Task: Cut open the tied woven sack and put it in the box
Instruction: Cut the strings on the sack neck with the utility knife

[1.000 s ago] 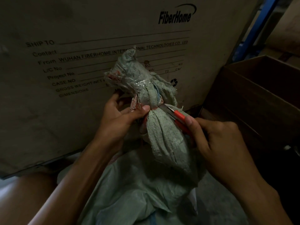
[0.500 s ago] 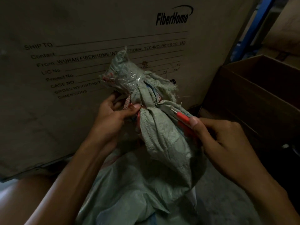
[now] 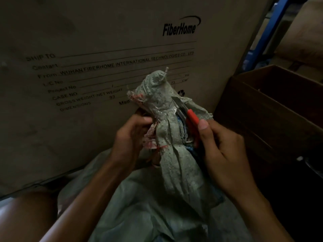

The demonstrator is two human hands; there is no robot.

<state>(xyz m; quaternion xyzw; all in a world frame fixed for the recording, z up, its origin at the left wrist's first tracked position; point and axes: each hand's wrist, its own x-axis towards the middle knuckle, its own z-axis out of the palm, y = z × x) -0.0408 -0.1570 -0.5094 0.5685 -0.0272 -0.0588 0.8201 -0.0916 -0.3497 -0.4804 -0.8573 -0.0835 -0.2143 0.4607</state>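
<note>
A grey-green woven sack [image 3: 157, 206] lies in front of me, its bunched neck [image 3: 167, 137] pulled upright. Clear tape wraps the top of the neck and a thin red string crosses it lower down. My left hand [image 3: 129, 138] grips the neck from the left side. My right hand [image 3: 222, 149] holds a red-handled utility knife [image 3: 191, 117]; its blade lies against the taped part on the neck's right side. An open brown cardboard box [image 3: 272, 109] stands to the right.
A large FiberHome shipping carton [image 3: 87, 49] stands upright close behind the sack like a wall. A blue metal post [image 3: 269, 37] rises behind the open box. The floor at the lower right is dark.
The knife has moved up the neck, from the red string to the taped part above. My left hand shifted its grip, and the neck stands more upright.
</note>
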